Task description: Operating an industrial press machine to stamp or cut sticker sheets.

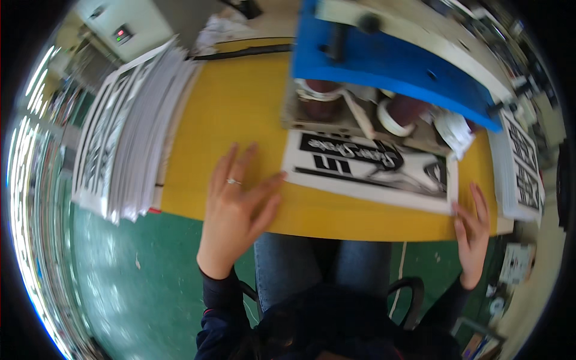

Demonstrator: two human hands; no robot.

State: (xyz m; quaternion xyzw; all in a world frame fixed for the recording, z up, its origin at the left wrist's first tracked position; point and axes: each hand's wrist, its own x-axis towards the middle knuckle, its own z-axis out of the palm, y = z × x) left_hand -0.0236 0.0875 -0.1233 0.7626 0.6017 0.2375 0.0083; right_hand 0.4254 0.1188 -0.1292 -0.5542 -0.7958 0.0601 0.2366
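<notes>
White printed sheet (369,171) with bold black graphics, flat on yellow table (240,108), left hand (237,210) and right hand (473,231) spread open at its edges

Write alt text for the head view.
Two bare hands, left hand and right hand, touch the ends of a black-and-white printed sheet on a yellow table. A stack of sheets lies left; a blue machine sits behind.

A print workshop is suggested: tall stacks of black-and-white printed sheets (129,126) are piled on a yellow worktable (240,102) beside a blue-topped machine (384,60), with a green painted floor (120,282).
</notes>
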